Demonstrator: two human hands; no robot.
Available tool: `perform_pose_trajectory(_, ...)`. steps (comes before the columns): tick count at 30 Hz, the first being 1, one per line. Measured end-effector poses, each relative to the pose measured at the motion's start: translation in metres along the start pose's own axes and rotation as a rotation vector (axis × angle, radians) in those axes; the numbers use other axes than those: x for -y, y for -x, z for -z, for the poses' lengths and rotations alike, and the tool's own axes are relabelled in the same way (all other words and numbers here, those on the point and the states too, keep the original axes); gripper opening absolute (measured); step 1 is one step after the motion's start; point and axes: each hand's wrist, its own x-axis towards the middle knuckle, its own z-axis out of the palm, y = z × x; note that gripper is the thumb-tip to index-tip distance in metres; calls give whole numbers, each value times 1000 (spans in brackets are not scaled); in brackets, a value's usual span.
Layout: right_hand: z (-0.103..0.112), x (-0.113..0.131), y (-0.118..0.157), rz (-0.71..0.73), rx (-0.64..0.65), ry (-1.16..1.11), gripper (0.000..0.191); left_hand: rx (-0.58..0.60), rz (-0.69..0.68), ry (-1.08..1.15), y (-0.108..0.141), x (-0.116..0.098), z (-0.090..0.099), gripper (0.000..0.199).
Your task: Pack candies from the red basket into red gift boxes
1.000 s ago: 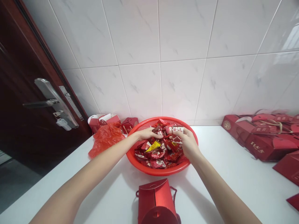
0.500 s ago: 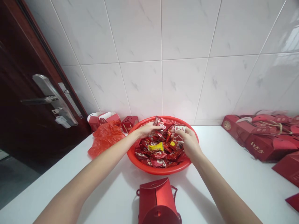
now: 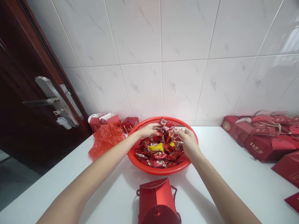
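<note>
A round red plastic basket (image 3: 161,171) holds many wrapped candies (image 3: 158,155), mostly red, with one yellow candy (image 3: 156,147) on top. My left hand (image 3: 149,130) reaches over the basket's left side, its fingers parted at a dark red wrapped candy (image 3: 163,122). At the basket's right side, my right hand (image 3: 188,141) is closed on a white-and-red candy packet (image 3: 178,134); its fingers partly cover the packet. In front of the basket stands a red gift box (image 3: 156,196) with curved flaps and cord handles.
More red gift boxes (image 3: 263,146) are grouped on the right of the white table (image 3: 112,193). On the left lie a crumpled red plastic bag (image 3: 106,137) and small red boxes (image 3: 130,124). A tiled wall (image 3: 140,90) stands behind; a dark door (image 3: 21,124) is at left.
My left fingers have parted, and the dark red candy by them has shifted slightly right. My right hand keeps the white-and-red packet in nearly the same place.
</note>
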Motion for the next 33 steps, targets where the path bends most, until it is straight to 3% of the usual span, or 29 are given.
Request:
perform_pose_trajectory(6, 0, -1, -1, 29, 14, 3, 19, 75, 57, -382, -1, 6, 5, 30)
perform_pose_trajectory(13, 0, 1, 1, 5, 15, 4, 22, 127, 136, -509, 7, -1, -2, 46)
perform_pose_trajectory(19, 0, -1, -1, 16, 14, -11, 22, 68, 132, -573, 4, 3, -3, 28)
perform_pose_trajectory(24, -1, 0, 0, 11, 16, -6, 20, 82, 138, -537, 3, 4, -4, 20)
perform_pose_trajectory(28, 0, -1, 0, 22, 10, -3, 19, 100, 111, -444, 6, -4, -11, 39)
perform_pose_trajectory(33, 1, -3, -2, 22, 23, 5, 19, 18, 77, -201, 7, -14, -17, 56)
